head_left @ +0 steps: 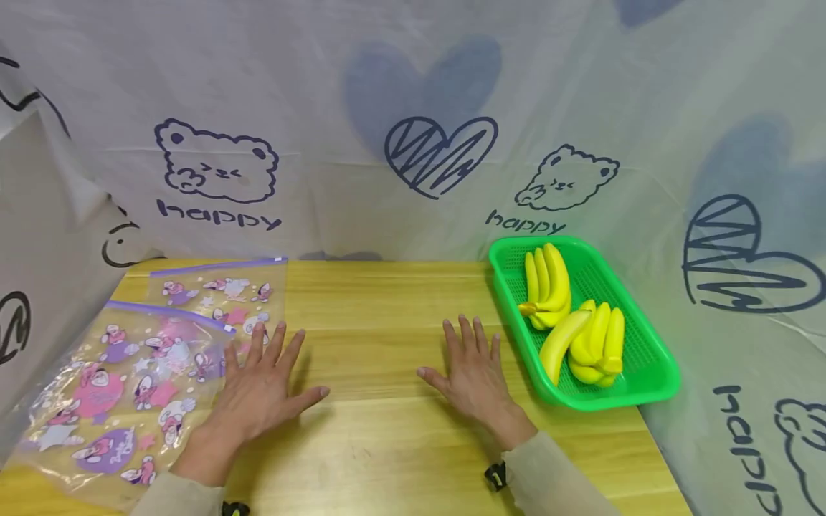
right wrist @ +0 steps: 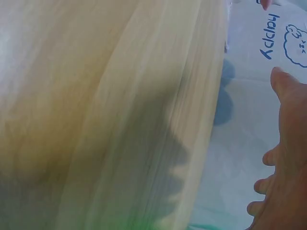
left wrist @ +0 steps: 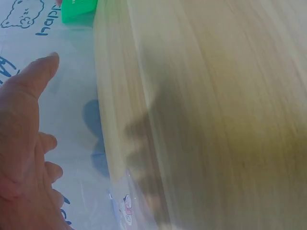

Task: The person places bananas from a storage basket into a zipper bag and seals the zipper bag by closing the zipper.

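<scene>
My left hand [head_left: 261, 394] hovers palm down over the wooden table with fingers spread, holding nothing. It is nearest to two clear zip bags printed with pink and purple cartoon figures; the front bag [head_left: 122, 394] overlaps the rear bag [head_left: 258, 279]. Spread the same way, my right hand [head_left: 474, 376] is above the table left of a green plastic basket [head_left: 645, 351]. Inside that basket lie a bunch of bananas [head_left: 555, 276] at the back, another bunch [head_left: 600, 340] nearer the front, and a single banana [head_left: 561, 344] between them. Both wrist views show shadows of the hands on the wood.
The wooden table [head_left: 374, 423] ends at a pale cloth [head_left: 323, 93] printed with bears and hearts, hanging behind and at both sides. The basket stands along the table's right edge, the bags along its left. A dark band [head_left: 495, 475] shows at my right wrist.
</scene>
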Action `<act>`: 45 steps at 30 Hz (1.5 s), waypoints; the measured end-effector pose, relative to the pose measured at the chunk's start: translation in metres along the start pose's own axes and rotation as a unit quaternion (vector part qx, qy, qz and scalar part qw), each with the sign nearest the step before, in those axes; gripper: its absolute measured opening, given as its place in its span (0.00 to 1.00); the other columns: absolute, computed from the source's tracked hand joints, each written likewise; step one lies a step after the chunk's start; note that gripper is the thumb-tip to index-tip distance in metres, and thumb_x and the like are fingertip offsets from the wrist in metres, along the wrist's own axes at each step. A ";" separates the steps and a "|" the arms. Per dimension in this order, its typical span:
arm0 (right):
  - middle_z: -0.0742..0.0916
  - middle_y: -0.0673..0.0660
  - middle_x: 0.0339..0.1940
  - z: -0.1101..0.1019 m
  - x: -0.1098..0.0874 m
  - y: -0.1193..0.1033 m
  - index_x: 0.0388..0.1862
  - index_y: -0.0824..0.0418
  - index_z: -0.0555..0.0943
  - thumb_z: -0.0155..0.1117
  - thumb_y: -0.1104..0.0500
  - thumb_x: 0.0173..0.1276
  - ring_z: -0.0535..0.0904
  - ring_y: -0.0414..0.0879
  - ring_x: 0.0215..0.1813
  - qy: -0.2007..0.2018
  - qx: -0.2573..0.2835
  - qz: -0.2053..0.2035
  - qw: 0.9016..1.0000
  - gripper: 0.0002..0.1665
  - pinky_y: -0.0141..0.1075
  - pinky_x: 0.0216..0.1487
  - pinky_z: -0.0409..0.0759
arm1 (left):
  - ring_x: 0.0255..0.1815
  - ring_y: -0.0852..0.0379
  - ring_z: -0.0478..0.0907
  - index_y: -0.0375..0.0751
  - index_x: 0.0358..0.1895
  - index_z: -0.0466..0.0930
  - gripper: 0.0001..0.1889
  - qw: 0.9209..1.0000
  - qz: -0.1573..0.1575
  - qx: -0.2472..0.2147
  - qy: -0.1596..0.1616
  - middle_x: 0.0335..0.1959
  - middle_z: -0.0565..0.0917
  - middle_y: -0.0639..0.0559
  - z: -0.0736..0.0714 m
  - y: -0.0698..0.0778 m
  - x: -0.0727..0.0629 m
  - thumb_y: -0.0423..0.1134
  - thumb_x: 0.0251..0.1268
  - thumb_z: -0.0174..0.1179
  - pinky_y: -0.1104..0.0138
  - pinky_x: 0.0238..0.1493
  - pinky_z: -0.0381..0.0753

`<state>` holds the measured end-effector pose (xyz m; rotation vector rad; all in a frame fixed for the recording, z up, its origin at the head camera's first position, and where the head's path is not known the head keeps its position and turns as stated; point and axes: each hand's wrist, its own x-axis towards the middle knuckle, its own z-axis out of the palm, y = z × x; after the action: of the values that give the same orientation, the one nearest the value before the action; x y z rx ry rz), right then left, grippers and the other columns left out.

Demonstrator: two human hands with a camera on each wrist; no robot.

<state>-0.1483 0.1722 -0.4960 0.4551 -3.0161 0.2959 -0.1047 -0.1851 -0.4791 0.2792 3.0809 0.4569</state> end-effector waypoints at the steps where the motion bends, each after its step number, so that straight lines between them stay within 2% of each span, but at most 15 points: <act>1: 0.59 0.69 0.86 0.001 0.000 -0.001 0.87 0.59 0.55 0.52 0.23 0.73 0.49 0.70 0.86 0.006 0.007 -0.002 1.000 0.59 0.73 0.79 0.47 | 0.85 0.24 0.39 0.44 0.85 0.55 0.55 1.000 0.000 0.001 0.002 0.85 0.49 0.31 0.000 -0.001 0.000 0.78 0.66 0.55 0.21 0.72 0.33; 5: 0.65 0.73 0.82 0.003 0.001 -0.009 0.83 0.67 0.60 0.60 0.32 0.76 0.59 0.73 0.82 0.056 0.057 -0.020 0.997 0.53 0.70 0.78 0.57 | 0.84 0.24 0.46 0.43 0.84 0.58 0.48 1.000 -0.002 0.004 0.019 0.84 0.55 0.30 0.000 -0.005 -0.001 0.69 0.71 0.59 0.23 0.74 0.40; 9: 0.72 0.74 0.76 0.006 0.002 -0.021 0.78 0.72 0.65 0.63 0.41 0.78 0.68 0.71 0.76 0.084 0.137 -0.015 0.987 0.45 0.64 0.74 0.69 | 0.82 0.24 0.52 0.38 0.81 0.63 0.40 0.999 -0.002 -0.024 0.046 0.80 0.62 0.29 -0.004 -0.012 -0.002 0.56 0.75 0.62 0.28 0.77 0.49; 14: 0.76 0.69 0.73 0.009 0.003 -0.035 0.75 0.67 0.71 0.62 0.43 0.80 0.72 0.66 0.75 0.061 0.238 0.042 0.969 0.37 0.61 0.71 0.74 | 0.76 0.24 0.64 0.32 0.73 0.72 0.29 0.992 -0.013 -0.085 0.089 0.74 0.72 0.27 -0.011 -0.023 -0.001 0.43 0.75 0.63 0.34 0.75 0.62; 19: 0.79 0.66 0.70 0.016 0.002 -0.049 0.73 0.65 0.74 0.62 0.45 0.80 0.78 0.63 0.69 0.028 0.301 0.059 0.951 0.33 0.59 0.67 0.77 | 0.69 0.24 0.71 0.33 0.67 0.78 0.22 0.981 -0.070 -0.146 0.107 0.69 0.77 0.28 -0.018 -0.040 0.003 0.40 0.76 0.60 0.34 0.69 0.68; 22: 0.80 0.64 0.68 0.024 0.002 -0.059 0.73 0.65 0.74 0.62 0.46 0.81 0.80 0.61 0.66 0.009 0.322 0.058 0.945 0.32 0.58 0.65 0.79 | 0.68 0.23 0.70 0.34 0.67 0.78 0.22 0.975 -0.109 -0.156 0.112 0.68 0.76 0.26 -0.023 -0.054 0.006 0.40 0.77 0.57 0.33 0.67 0.68; 28: 0.79 0.65 0.72 0.037 0.002 -0.080 0.75 0.64 0.73 0.60 0.46 0.81 0.76 0.63 0.73 -0.032 0.341 0.057 0.938 0.32 0.59 0.71 0.74 | 0.67 0.19 0.69 0.31 0.71 0.74 0.25 0.966 -0.169 -0.151 0.123 0.69 0.73 0.22 -0.028 -0.081 0.013 0.40 0.76 0.55 0.31 0.64 0.69; 33: 0.78 0.66 0.73 0.041 0.002 -0.090 0.75 0.65 0.73 0.60 0.47 0.81 0.74 0.64 0.75 -0.050 0.338 0.048 0.938 0.32 0.59 0.73 0.73 | 0.69 0.16 0.62 0.23 0.76 0.61 0.34 0.958 -0.225 -0.150 0.099 0.72 0.63 0.16 -0.030 -0.098 0.023 0.44 0.76 0.54 0.30 0.68 0.63; 38: 0.79 0.66 0.73 0.043 0.001 -0.096 0.74 0.66 0.73 0.60 0.48 0.81 0.74 0.64 0.74 -0.057 0.338 0.037 0.939 0.32 0.60 0.72 0.73 | 0.75 0.13 0.50 0.15 0.79 0.45 0.47 0.951 -0.267 -0.151 0.042 0.76 0.50 0.12 -0.030 -0.110 0.031 0.57 0.81 0.48 0.28 0.73 0.53; 41: 0.79 0.66 0.72 0.044 0.001 -0.098 0.74 0.65 0.74 0.60 0.48 0.81 0.75 0.64 0.74 -0.056 0.333 0.034 0.941 0.31 0.60 0.72 0.73 | 0.77 0.12 0.44 0.14 0.79 0.37 0.53 0.945 -0.288 -0.155 -0.002 0.77 0.46 0.12 -0.028 -0.112 0.034 0.65 0.81 0.41 0.26 0.74 0.47; 45: 0.80 0.66 0.71 0.046 0.000 -0.097 0.73 0.66 0.74 0.60 0.47 0.81 0.75 0.64 0.74 -0.054 0.326 0.030 0.943 0.31 0.60 0.72 0.73 | 0.76 0.12 0.46 0.14 0.78 0.34 0.55 0.937 -0.309 -0.161 -0.029 0.76 0.47 0.11 -0.023 -0.109 0.037 0.68 0.81 0.39 0.25 0.73 0.47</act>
<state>-0.1217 0.0717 -0.5233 0.4226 -2.9661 1.3291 -0.1609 -0.2881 -0.4884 -0.6448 2.7485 0.8611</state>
